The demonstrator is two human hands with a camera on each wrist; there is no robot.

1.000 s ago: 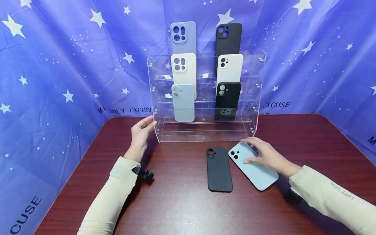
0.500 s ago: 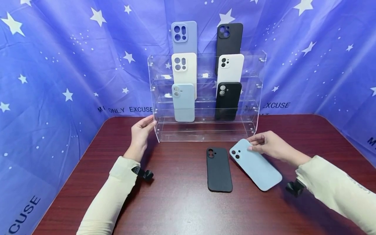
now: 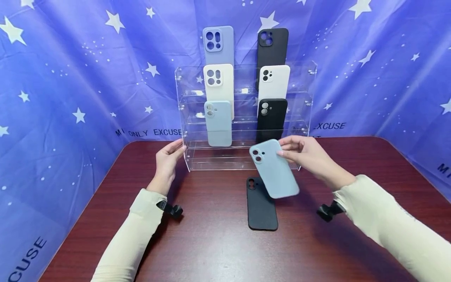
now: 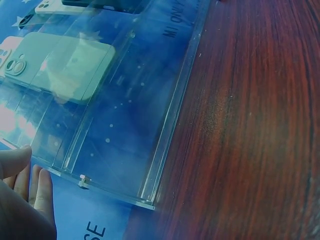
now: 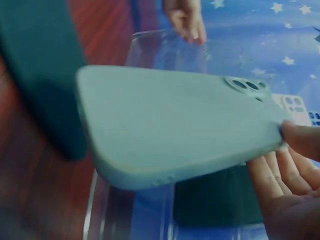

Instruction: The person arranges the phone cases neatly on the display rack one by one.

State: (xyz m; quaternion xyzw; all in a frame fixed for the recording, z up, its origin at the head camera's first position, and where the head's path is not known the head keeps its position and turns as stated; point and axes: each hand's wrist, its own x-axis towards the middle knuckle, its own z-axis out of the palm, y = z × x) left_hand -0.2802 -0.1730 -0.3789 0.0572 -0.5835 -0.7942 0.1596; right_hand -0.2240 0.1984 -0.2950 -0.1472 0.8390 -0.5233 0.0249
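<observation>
My right hand [image 3: 313, 156] pinches a light blue phone case [image 3: 276, 170] at its upper right corner, thumb on the back face. The case is tilted in the air before the stand's lower right. In the right wrist view the case [image 5: 165, 120] spans the middle, its camera holes toward the fingers. My left hand [image 3: 167, 164] grips the left side edge of a clear acrylic display stand [image 3: 218, 163]; the left wrist view shows thumb and fingers [image 4: 45, 192] at that edge. A black phone case [image 3: 262, 213] lies on the table, its upper right part hidden behind the held case.
Two columns of cases lean on the stand: blue-purple [image 3: 225, 55], cream [image 3: 223, 90] and light blue [image 3: 219, 125] on the left; black [image 3: 276, 51], white [image 3: 278, 84] and black [image 3: 273, 119] on the right. A starry blue curtain [image 3: 88, 70] hangs behind the dark red table [image 3: 197, 243].
My right hand has lifted the light blue case off the table and carried it up and left toward the stand. My left hand stays at the stand's edge.
</observation>
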